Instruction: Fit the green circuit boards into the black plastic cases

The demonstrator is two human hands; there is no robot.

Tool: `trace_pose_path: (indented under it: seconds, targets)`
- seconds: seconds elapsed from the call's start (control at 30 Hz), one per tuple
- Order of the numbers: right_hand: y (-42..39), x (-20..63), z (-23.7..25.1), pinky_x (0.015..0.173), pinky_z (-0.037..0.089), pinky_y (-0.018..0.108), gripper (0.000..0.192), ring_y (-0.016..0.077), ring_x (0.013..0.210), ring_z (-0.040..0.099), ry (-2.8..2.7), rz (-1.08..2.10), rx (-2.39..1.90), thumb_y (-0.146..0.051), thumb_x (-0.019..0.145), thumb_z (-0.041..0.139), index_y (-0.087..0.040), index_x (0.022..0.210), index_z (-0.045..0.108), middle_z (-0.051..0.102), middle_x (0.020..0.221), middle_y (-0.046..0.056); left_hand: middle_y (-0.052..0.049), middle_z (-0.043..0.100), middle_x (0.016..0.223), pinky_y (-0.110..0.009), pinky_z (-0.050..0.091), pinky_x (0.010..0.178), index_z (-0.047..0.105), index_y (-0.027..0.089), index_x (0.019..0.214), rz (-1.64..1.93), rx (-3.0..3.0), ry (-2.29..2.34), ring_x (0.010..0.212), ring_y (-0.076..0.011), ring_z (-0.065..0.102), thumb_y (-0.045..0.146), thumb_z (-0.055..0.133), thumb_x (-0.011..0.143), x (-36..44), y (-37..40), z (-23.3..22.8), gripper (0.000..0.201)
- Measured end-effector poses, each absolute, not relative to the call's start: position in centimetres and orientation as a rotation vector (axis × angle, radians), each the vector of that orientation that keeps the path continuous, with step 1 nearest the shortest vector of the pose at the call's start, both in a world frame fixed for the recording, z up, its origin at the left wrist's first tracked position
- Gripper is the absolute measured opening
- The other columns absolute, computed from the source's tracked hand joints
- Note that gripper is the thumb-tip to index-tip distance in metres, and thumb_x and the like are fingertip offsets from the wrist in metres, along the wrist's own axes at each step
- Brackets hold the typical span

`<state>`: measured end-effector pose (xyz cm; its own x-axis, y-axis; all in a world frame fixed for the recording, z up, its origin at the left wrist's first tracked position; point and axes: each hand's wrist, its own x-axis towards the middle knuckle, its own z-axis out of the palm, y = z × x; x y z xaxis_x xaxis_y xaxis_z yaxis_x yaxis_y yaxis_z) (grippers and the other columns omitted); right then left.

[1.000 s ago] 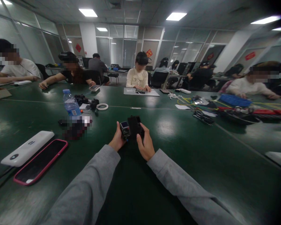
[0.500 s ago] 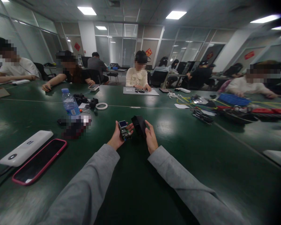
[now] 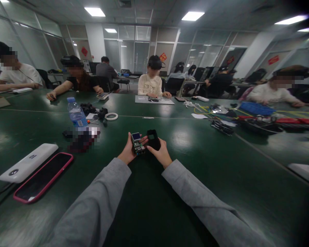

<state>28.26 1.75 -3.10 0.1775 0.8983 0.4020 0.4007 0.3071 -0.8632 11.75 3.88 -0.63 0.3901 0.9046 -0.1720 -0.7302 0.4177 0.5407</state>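
Note:
Held in my left hand (image 3: 127,151) is a small circuit board (image 3: 138,145) with a little screen at its top end, tilted toward me. My right hand (image 3: 162,153) grips a black plastic case (image 3: 153,139) by its right and lower edge, thumb across the near side. A rectangular window shows in the case's upper part. Board and case are side by side above the green table, and the left fingertips reach close to the case; whether they touch it I cannot tell.
To the left lie a white power bank (image 3: 29,163), a phone in a pink case (image 3: 43,177) and a water bottle (image 3: 76,113). A tape roll (image 3: 111,116) sits beyond. Cables and a blue tray (image 3: 257,108) are at right. Several people sit around the green table (image 3: 208,164).
My right hand has turned the black case, so its window and broad face now show. The thumb has come round to its near side. The left hand and board have barely moved.

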Motion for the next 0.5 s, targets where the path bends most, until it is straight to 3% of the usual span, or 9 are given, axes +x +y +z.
trace_pose_path:
  seconds: [0.17,0.27,0.5]
  targets:
    - [2.0,28.7,-3.1,0.092,0.045,0.044,0.056,0.0233,0.099,0.057,-1.376,0.542,-1.32,-0.043,0.068,0.064,-0.015,0.114,0.051,0.059,0.106,0.01,-0.017,0.059,0.12,-0.044,0.049,0.087,0.05,0.015,0.113,1.071,0.416,0.476,0.111,-0.0262,0.057,0.065,0.037,0.081,11.5,4.0,-0.8,0.06]
    - [2.5,30.9,-2.7,0.084,0.048,0.041,0.056,0.0227,0.091,0.06,-1.343,0.476,-1.416,-0.048,0.069,0.062,-0.014,0.114,0.053,0.062,0.101,0.01,-0.018,0.057,0.123,-0.045,0.048,0.088,0.05,0.015,0.112,1.063,0.421,0.445,0.112,-0.0273,0.056,0.065,0.038,0.081,11.1,4.1,-0.8,0.06]
    - [2.7,47.1,-2.1,0.084,0.044,0.041,0.064,0.0281,0.097,0.059,-1.127,-0.194,-1.709,-0.046,0.064,0.064,-0.015,0.12,0.055,0.06,0.11,0.017,-0.017,0.053,0.128,-0.044,0.046,0.09,0.051,0.015,0.111,1.078,0.388,0.399,0.116,-0.0279,0.053,0.065,0.036,0.082,10.0,4.5,-0.7,0.06]
